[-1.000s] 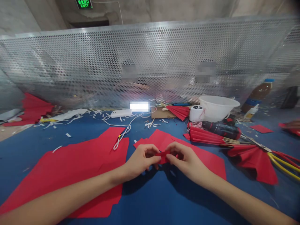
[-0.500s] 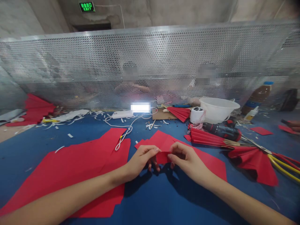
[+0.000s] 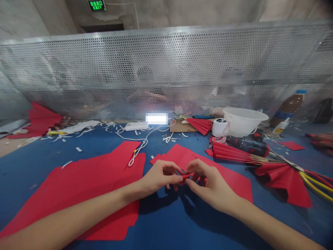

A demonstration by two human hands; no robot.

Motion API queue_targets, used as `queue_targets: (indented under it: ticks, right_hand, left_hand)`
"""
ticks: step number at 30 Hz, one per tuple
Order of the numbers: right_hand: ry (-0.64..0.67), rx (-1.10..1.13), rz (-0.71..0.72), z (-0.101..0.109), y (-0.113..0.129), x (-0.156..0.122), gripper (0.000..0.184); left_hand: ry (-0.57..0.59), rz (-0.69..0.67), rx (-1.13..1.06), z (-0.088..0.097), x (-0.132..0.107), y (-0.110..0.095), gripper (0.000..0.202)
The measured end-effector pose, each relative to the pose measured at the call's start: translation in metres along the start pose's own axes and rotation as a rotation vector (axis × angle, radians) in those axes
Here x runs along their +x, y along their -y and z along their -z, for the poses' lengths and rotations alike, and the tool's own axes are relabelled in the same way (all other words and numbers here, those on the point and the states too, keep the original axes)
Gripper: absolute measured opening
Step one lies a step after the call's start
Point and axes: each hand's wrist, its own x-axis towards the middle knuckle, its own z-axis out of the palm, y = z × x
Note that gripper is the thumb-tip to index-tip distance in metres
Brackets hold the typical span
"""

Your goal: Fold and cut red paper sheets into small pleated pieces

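Between my two hands is a small piece of red paper (image 3: pixel 185 176), mostly covered by the fingers. My left hand (image 3: pixel 161 177) pinches its left side between thumb and fingers. On the right side, the thumb and fingertips of my right hand (image 3: pixel 208 180) close on it, and the fingertips of both hands nearly meet. Just behind the hands lie flat red sheets (image 3: pixel 234 178) on the blue table. A larger stack of red sheets (image 3: pixel 85 187) spreads out under and beyond my left forearm.
A white cable (image 3: pixel 132 159) lies across the left stack. To the right are a power drill (image 3: pixel 247 146), pleated red paper (image 3: pixel 283 180), yellow-handled scissors (image 3: pixel 299 168), a white bowl (image 3: pixel 241 121) and a bottle (image 3: pixel 288 107). Another person's hand (image 3: pixel 324 140) shows at the right edge. A perforated metal screen (image 3: pixel 166 69) stands behind.
The small red paper, showing a broad face before, now shows only as a narrow strip. My hands have drawn closer together, fingertips nearly meeting.
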Motion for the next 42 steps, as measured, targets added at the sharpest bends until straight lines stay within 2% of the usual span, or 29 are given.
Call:
queue_targets:
  ticks: [4,7,18,42]
  right_hand:
    - [0.082,0.086,-0.064,-0.0035,0.0004,0.0017,0.021]
    - [0.069,0.103,-0.109,-0.0066,-0.0047,0.0036,0.022]
    - [0.073,0.082,-0.105,-0.0042,-0.0013,0.0044,0.017]
    - [0.076,0.077,-0.101,-0.0052,-0.0039,0.0039,0.016]
  left_hand:
    - [-0.003,0.001,0.008,-0.0011,-0.0009,0.0021,0.032]
    - [0.0,0.011,0.004,-0.0018,-0.001,0.0019,0.033]
    - [0.008,0.023,0.04,-0.0014,-0.0002,-0.0008,0.025]
    - [0.034,0.054,0.092,-0.0009,-0.0019,-0.0003,0.028]
